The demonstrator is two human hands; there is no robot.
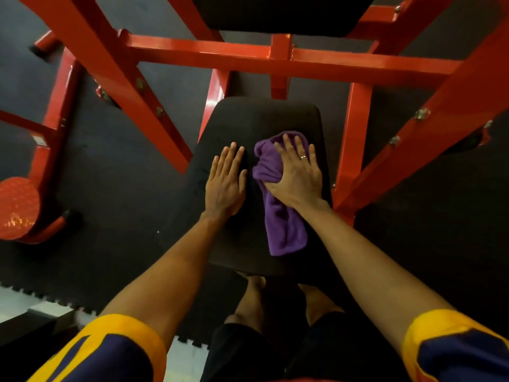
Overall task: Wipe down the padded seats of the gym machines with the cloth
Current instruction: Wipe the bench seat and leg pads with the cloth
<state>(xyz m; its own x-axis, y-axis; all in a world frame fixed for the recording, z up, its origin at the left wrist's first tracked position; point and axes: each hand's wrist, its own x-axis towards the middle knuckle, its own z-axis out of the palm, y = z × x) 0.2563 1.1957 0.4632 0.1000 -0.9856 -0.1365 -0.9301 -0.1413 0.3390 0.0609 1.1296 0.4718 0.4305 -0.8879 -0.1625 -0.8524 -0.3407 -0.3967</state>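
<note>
From the head camera, you look straight down on the black padded seat (264, 119) of a machine with a red frame (275, 57). Your left hand (225, 183) lies flat on the seat's left half, palm down, fingers straight and close together, holding nothing. Your right hand (297, 175) lies just beside it on the purple cloth (283, 224), fingers spread and stretched out over the bunched fabric, pressing it against the seat's right half. The thumb sits at the folds on the cloth's left side. A ring (302, 157) shows on one finger of that hand.

The cloth reaches from under your fingertips back towards you, its loose end trailing past your wrist near the seat's front edge. The two hands are apart, with a narrow strip of bare pad between them.

A second dark pad (275, 15) sits at the top of the view. A dark floor mat (110, 161) lies under the frame, and a round red plate (16, 208) is at the far left.
</note>
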